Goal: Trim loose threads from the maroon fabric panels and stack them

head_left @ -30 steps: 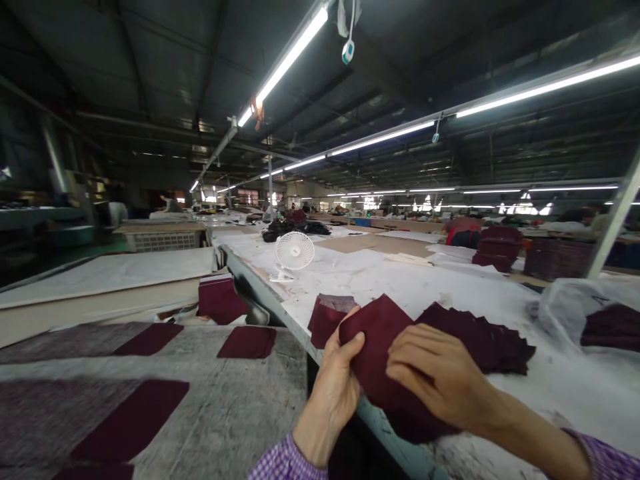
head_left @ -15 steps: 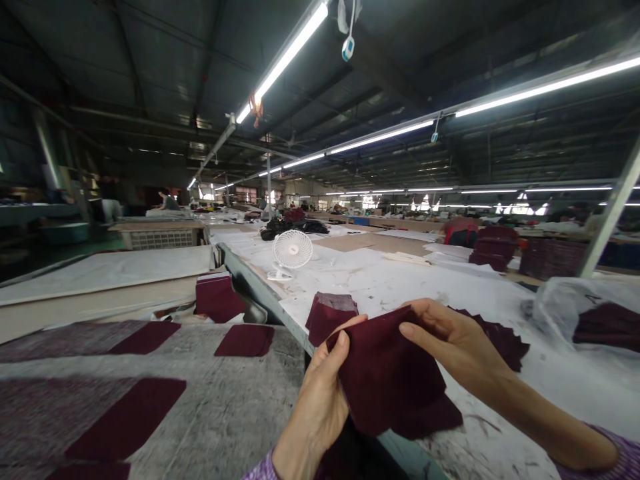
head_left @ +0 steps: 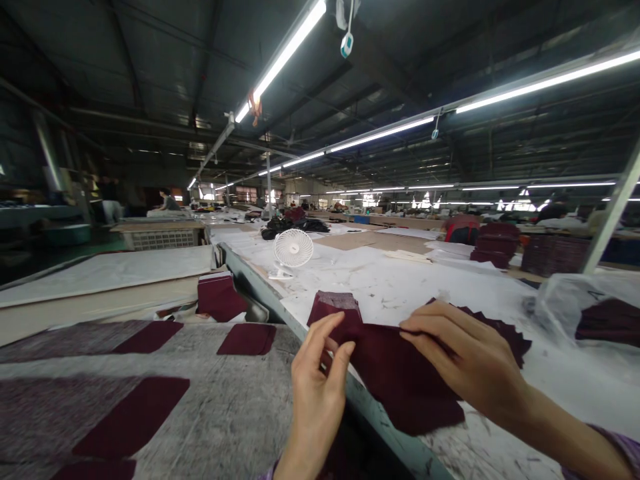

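A dark maroon cloth piece [head_left: 400, 373] is stretched between both my hands above the table's front edge. My left hand [head_left: 317, 383] pinches its left corner between thumb and fingertips. At the upper right edge my right hand [head_left: 467, 360] grips it, fingers curled over the cloth. Behind that hand a fanned pile of maroon pieces [head_left: 500, 330] lies on the white table [head_left: 400, 283]. Just beyond my left hand sits a small stack of maroon pieces [head_left: 335, 308].
To the left a grey felt surface [head_left: 220, 413] carries several flat maroon pieces [head_left: 133, 417]. A small white fan [head_left: 293, 249] stands farther back. A clear plastic bag with maroon cloth [head_left: 595, 310] lies at the right. Other people work at distant tables.
The cloth piece has dropped from a raised, upright hold to a lower, flatter one. My left hand's grip moved to a fingertip pinch on the corner.
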Tool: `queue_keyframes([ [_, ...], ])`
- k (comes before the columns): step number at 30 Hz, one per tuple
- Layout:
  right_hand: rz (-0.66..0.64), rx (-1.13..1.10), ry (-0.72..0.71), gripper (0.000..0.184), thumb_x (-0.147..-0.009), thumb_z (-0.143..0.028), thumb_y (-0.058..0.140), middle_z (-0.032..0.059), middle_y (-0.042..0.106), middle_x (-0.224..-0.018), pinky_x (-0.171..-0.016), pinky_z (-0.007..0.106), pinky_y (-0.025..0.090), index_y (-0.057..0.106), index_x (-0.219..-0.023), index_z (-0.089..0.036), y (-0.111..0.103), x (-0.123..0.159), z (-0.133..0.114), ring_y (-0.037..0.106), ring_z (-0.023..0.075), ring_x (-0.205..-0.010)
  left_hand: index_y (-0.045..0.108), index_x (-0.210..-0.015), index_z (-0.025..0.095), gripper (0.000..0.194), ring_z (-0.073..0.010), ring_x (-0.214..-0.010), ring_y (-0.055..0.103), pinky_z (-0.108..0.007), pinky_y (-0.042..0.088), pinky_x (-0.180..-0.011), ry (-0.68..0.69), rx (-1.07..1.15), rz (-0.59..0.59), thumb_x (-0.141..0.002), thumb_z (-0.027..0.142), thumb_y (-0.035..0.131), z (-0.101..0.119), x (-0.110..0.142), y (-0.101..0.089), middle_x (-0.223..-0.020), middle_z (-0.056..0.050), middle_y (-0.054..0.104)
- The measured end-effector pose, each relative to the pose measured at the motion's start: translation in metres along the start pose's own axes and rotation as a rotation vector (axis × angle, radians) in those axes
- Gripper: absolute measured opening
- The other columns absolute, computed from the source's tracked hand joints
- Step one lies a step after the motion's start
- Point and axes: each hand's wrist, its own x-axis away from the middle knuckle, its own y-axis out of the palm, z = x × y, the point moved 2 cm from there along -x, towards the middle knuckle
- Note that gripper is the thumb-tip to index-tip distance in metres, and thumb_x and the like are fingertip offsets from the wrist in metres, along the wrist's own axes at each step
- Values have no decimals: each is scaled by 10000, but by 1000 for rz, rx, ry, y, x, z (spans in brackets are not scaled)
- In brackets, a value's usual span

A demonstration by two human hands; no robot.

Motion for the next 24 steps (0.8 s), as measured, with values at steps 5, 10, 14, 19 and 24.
queue_keyframes([
  [5,-108,60,-301,191,-875,-101,470,35,667,-799,-658,283,497,627,-919,-199,-3,1,-24,595,143,-708,658,-1098,233,271,-117,-611,618,-255,522,-612,129,9,-272,-883,176,504,14,16,9,-1120,-76,651],
  [10,-113,33,-330,211,-850,-73,499,28,676,-810,-682,305,498,615,-958,-213,-5,3,-34,605,161,-758,701,-908,215,240,-208,-1024,613,-362,482,-922,217,55,-139,-862,96,499,22,14,5,-1098,-49,674],
  [14,-110,30,-339,217,-844,-85,512,26,691,-823,-688,319,507,618,-970,-227,-3,5,-33,615,173,-767,702,-907,206,245,-209,-1015,622,-377,490,-911,255,64,-111,-860,89,493,24,12,1,-1095,-57,680],
  [19,-103,18,-325,223,-834,-88,526,27,698,-829,-686,319,515,629,-968,-234,-2,5,-31,624,179,-774,692,-933,209,276,-195,-1009,626,-358,497,-898,304,43,-118,-855,51,478,26,14,1,-1099,-48,680],
  [24,-101,21,-325,228,-846,-91,510,13,702,-827,-675,316,521,629,-965,-246,-3,3,-32,624,171,-761,686,-936,207,283,-192,-1018,624,-354,495,-903,307,24,-118,-858,44,467,27,13,1,-1101,-48,678],
])
